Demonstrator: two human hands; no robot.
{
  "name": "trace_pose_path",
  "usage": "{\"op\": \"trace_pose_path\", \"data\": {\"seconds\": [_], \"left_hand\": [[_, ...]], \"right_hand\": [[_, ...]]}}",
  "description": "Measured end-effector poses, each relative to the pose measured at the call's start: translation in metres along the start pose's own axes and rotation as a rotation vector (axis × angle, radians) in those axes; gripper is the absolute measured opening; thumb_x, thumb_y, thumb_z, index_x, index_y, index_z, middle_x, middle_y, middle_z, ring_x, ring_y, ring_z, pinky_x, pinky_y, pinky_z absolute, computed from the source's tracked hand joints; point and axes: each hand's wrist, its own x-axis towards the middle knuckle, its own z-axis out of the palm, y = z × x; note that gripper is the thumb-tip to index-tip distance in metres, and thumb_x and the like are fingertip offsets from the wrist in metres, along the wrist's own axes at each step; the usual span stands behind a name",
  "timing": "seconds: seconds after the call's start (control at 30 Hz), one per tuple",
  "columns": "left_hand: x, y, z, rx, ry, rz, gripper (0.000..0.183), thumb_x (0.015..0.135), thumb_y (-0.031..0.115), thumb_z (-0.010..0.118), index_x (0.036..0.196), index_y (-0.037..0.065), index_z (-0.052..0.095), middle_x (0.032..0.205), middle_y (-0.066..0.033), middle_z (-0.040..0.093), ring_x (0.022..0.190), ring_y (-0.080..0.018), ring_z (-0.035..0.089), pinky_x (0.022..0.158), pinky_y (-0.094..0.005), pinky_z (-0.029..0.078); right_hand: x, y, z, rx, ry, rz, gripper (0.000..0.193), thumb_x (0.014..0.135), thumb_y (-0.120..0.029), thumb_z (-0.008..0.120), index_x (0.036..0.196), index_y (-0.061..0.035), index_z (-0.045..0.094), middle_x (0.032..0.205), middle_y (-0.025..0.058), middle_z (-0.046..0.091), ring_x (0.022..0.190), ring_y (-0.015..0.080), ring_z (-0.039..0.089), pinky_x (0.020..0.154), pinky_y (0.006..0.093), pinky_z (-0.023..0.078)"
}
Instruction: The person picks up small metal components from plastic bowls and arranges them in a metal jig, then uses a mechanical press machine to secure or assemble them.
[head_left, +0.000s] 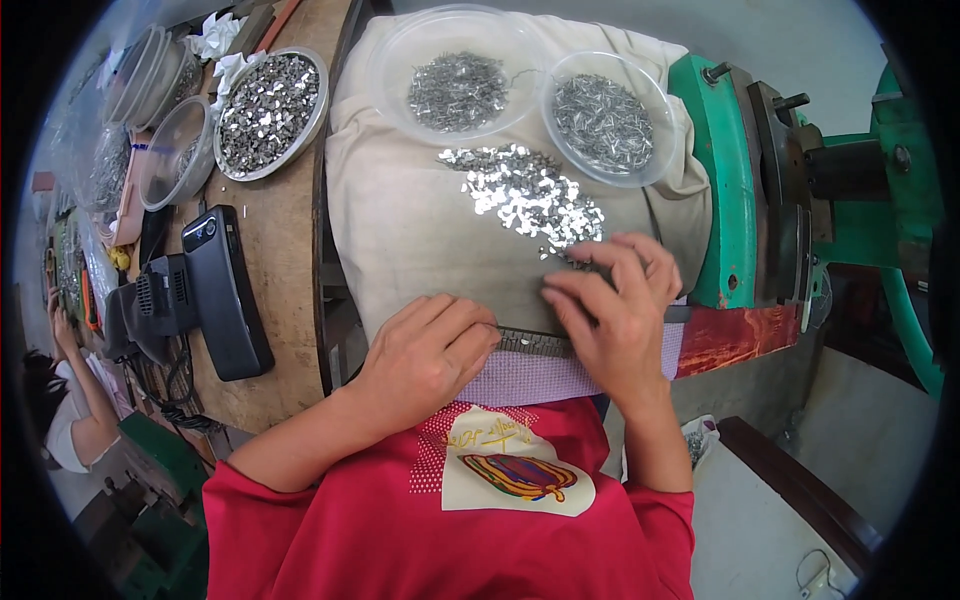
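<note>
A dark strip with a row of notches [535, 343] lies across a purple woven cloth [520, 380] in front of me. My left hand [425, 345] is closed, its thumb and fingers pressed together at the strip's left end, which they hide. Beyond, on a beige cloth [400, 220], spreads a loose pile of small shiny metal pieces [530, 195]. My right hand [622, 300] hovers by the pile's near edge, fingers bent, thumb and forefinger apart. Its fingertips are close to a few pieces; I see nothing gripped in it.
Two clear tubs of thin metal pins [460, 90] [605, 120] stand behind the pile. A green machine [715, 190] borders the right. On the wooden bench [285, 330] at left are a bowl of metal pieces [265, 115] and a black device [228, 290]. Another person [90, 410] works far left.
</note>
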Motion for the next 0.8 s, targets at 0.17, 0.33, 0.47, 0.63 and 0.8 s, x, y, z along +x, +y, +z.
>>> {"op": "trace_pose_path", "data": {"seconds": [0.17,0.33,0.47,0.63,0.8], "left_hand": [[0.001,0.000,0.000,-0.049,-0.011,-0.047,0.018,0.073,0.005,0.073,0.088,0.005,0.062,0.092,-0.0044,0.061,0.083,-0.0223,0.060,0.073,-0.0342,0.050],[0.007,0.003,0.001,-0.055,-0.036,-0.029,0.027,0.070,0.007,0.079,0.091,0.006,0.062,0.096,-0.0056,0.064,0.082,-0.0249,0.062,0.071,-0.0368,0.050],[0.010,0.003,0.006,-0.053,-0.046,-0.010,0.027,0.069,0.008,0.080,0.091,0.006,0.062,0.097,-0.0052,0.064,0.083,-0.0245,0.062,0.072,-0.0371,0.049],[0.014,0.005,0.012,-0.036,-0.040,0.010,0.026,0.071,0.010,0.079,0.091,0.008,0.063,0.096,-0.0034,0.063,0.083,-0.0231,0.060,0.072,-0.0357,0.047],[0.015,0.003,0.016,-0.035,-0.047,0.019,0.020,0.073,0.010,0.076,0.088,0.008,0.063,0.094,-0.0029,0.063,0.083,-0.0220,0.060,0.072,-0.0352,0.046]], "right_hand": [[0.021,0.008,0.005,-0.056,-0.008,-0.048,0.014,0.071,-0.019,0.081,0.080,-0.0113,0.072,0.108,0.0009,0.064,0.114,0.0290,0.051,0.096,0.0469,0.031],[0.026,0.002,0.005,-0.119,-0.008,-0.029,0.016,0.071,-0.020,0.080,0.079,-0.0102,0.070,0.107,0.0015,0.063,0.115,0.0290,0.051,0.096,0.0470,0.030],[0.025,0.005,0.005,-0.093,-0.019,0.005,0.014,0.071,-0.017,0.079,0.081,-0.0107,0.070,0.108,0.0011,0.063,0.115,0.0286,0.050,0.096,0.0471,0.030],[0.012,0.005,0.002,-0.008,0.007,-0.020,0.014,0.070,-0.013,0.078,0.080,-0.0123,0.069,0.108,-0.0003,0.064,0.114,0.0284,0.052,0.096,0.0459,0.030],[-0.023,-0.007,-0.012,0.064,0.001,0.007,0.017,0.066,-0.014,0.080,0.079,-0.0139,0.069,0.106,-0.0023,0.066,0.113,0.0262,0.053,0.096,0.0419,0.032]]}}
